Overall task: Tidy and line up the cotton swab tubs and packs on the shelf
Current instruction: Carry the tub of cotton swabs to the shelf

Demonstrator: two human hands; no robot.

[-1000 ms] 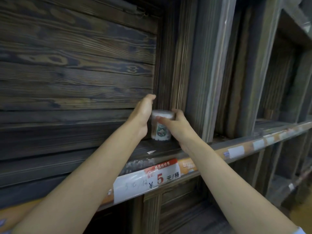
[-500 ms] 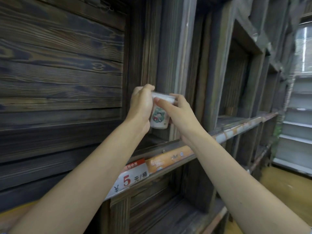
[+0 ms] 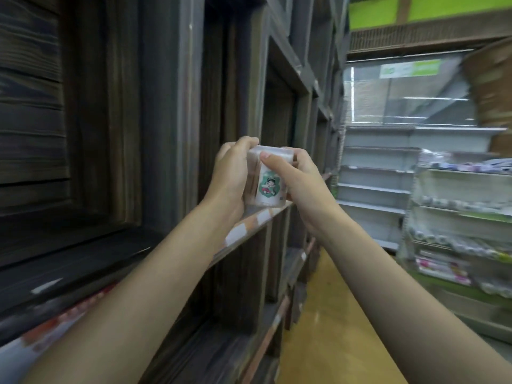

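The single head-worn camera is looking forward and slightly down along the dark wooden shelf [image 3: 257, 220] on its left, sitting close to it, with an aisle floor [image 3: 327, 314] running ahead on its right.

Dark, grain-streaked wooden shelving [image 3: 171, 112] fills the view from nine o'clock to twelve, its uprights and frames running away toward one o'clock; a shelf edge [image 3: 250, 225] with pale labels crosses the middle; yellow-tan floor [image 3: 327, 322] lies at five o'clock; grey metal shelves [image 3: 376, 173] stand at three o'clock, blurred goods beside them; a green band [image 3: 432, 6] tops one o'clock.
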